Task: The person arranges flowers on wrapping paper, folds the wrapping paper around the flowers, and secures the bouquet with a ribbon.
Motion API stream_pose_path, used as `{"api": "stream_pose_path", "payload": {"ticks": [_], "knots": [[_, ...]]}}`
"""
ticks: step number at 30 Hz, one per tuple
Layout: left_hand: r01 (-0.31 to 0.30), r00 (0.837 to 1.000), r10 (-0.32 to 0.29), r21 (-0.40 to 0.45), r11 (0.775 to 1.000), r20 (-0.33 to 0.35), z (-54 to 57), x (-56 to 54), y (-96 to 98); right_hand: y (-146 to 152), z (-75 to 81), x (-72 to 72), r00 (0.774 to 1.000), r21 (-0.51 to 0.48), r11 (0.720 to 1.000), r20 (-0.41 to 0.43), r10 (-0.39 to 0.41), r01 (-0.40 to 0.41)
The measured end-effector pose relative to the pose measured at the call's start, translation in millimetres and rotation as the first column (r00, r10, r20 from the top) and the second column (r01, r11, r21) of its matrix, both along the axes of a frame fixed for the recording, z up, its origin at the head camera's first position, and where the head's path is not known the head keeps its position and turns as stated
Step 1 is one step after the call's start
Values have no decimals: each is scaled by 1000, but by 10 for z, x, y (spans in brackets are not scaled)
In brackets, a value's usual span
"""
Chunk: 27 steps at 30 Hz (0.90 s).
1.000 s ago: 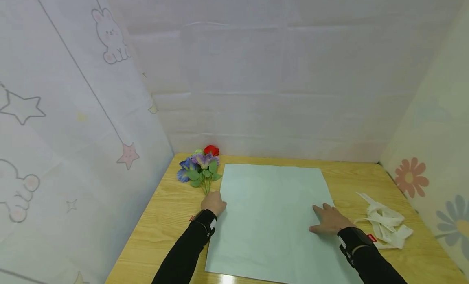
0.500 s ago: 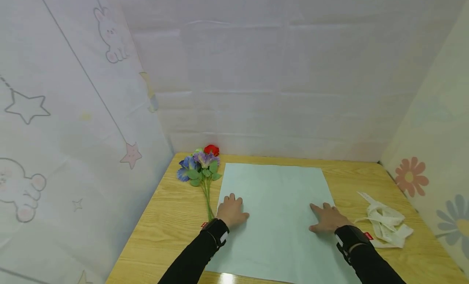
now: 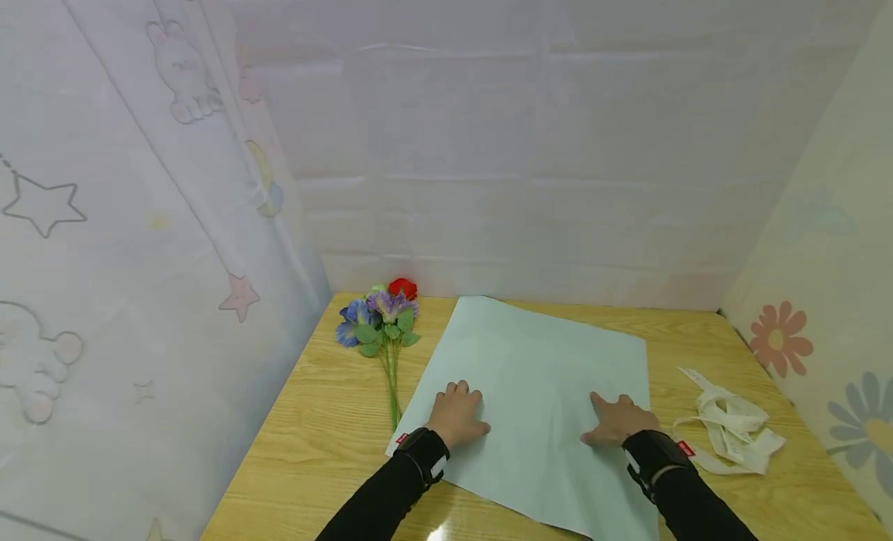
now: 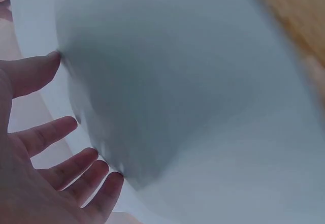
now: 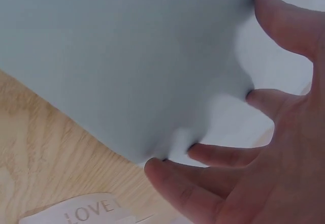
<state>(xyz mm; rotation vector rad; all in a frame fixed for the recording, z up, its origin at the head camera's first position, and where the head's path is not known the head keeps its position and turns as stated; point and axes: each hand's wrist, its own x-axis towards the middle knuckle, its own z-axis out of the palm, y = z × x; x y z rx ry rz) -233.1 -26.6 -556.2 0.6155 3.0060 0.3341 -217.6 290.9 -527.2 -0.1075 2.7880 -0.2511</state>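
A large pale blue-green sheet (image 3: 530, 363), which looks like wrapping paper, lies turned at an angle on the wooden table (image 3: 300, 432). My left hand (image 3: 456, 417) presses its spread fingertips on the left part of the sheet. On the right part, the fingertips of my right hand (image 3: 619, 422) press down too, thumb held apart. In the left wrist view, the fingers (image 4: 56, 132) touch the sheet and dent it slightly. Small creases show under the fingertips of the right hand (image 5: 274, 158) in the right wrist view. Neither hand grips anything.
Left of the sheet lies a bunch of artificial flowers (image 3: 377, 316), red, purple and blue, with green stems. A loose heap of white ribbon (image 3: 739, 429) lies to the right; its printed lettering shows in the right wrist view. Printed cloth walls (image 3: 488, 177) enclose the table.
My left hand has left the flower stems and moved right onto the sheet. Since half a second ago, the sheet has turned clockwise under both hands. The right hand has shifted slightly.
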Motion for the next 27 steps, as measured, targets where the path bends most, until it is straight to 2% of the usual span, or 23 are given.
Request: {"api": "stream_pose_path", "payload": {"ticks": [6, 13, 17, 20, 24, 27], "knots": [[-3, 1000, 2, -23, 1000, -25, -18, 43, 69, -140, 6, 61, 999, 43, 999, -33, -23, 24], [-35, 998, 33, -41, 999, -49, -133, 40, 86, -309, 11, 105, 996, 72, 995, -56, -67, 71], [-74, 997, 75, -45, 996, 9, -192, 12, 40, -362, 11, 110, 996, 87, 994, -59, -68, 72], [-79, 993, 82, -44, 996, 81, -165, -26, -13, -344, -68, 80, 991, 57, 997, -128, -46, 53], [-51, 985, 55, -32, 998, 163, -147, -101, -126, -292, -214, 40, 982, -20, 1000, -191, -6, 2], [-29, 980, 30, -9, 1000, 199, -171, -173, -217, -270, -261, 35, 985, -42, 999, -171, 8, -15]]}}
